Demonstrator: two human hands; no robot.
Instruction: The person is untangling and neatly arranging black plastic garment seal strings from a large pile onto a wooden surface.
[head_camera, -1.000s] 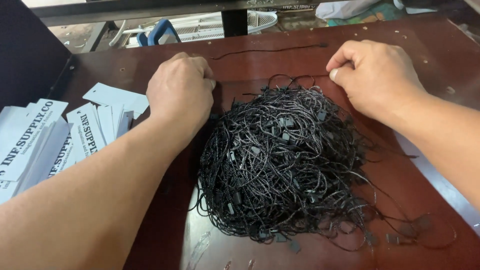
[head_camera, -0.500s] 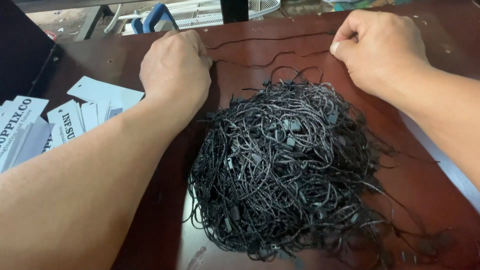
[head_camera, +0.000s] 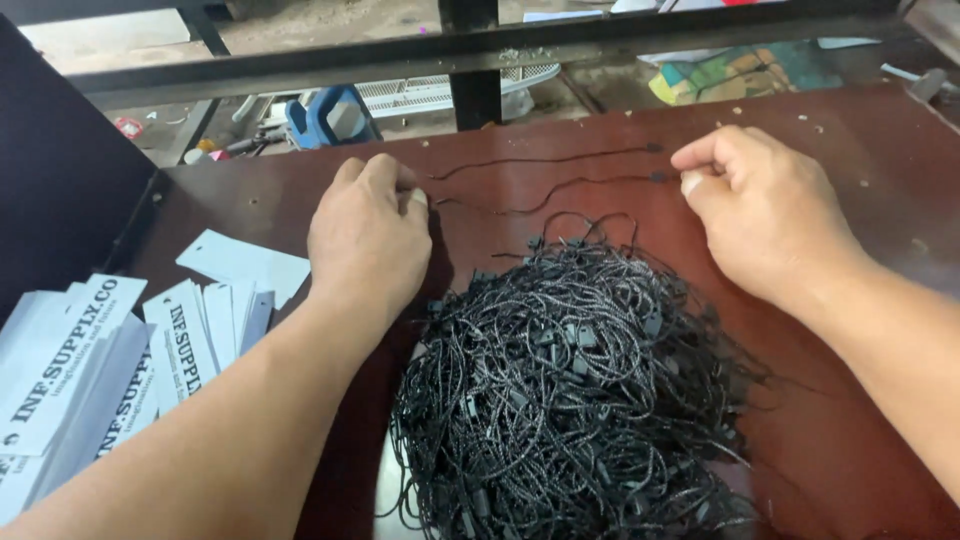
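At far left, a dark panel (head_camera: 60, 200) standing along the table's edge, with a fanned stack of pale printed paper tags (head_camera: 110, 370) lying on the reddish-brown table (head_camera: 860, 150) just in front of it, one loose tag (head_camera: 245, 265) a little farther in. Right of the tags, the left hand (head_camera: 370, 235) knuckles-up on the table, forearm running in from the near left corner, fingers curled and pinched at the left end of a single black string (head_camera: 545, 195) laid out across the wood. Beyond that hand, past the table's far edge, a blue tool (head_camera: 325, 115) and a white wire grille (head_camera: 420, 95) on the floor under a dark metal frame bar (head_camera: 480, 50). In the middle, stretched left to right between the two hands, two thin black strings: the farther one (head_camera: 550, 158) lying apart, untouched, ending in a small black fastener at its right tip; the nearer one wavy, pinched at both ends. Just near of these, a big tangled heap of black strings (head_camera: 570, 400) with small black plastic fasteners, spreading toward the near edge, touching the left wrist. At right, the right hand (head_camera: 765, 215) closed, thumb and forefinger nipping the right end of the nearer string, forearm leaving at the near right corner. Far right, coloured scraps (head_camera: 700, 80) beyond the table.
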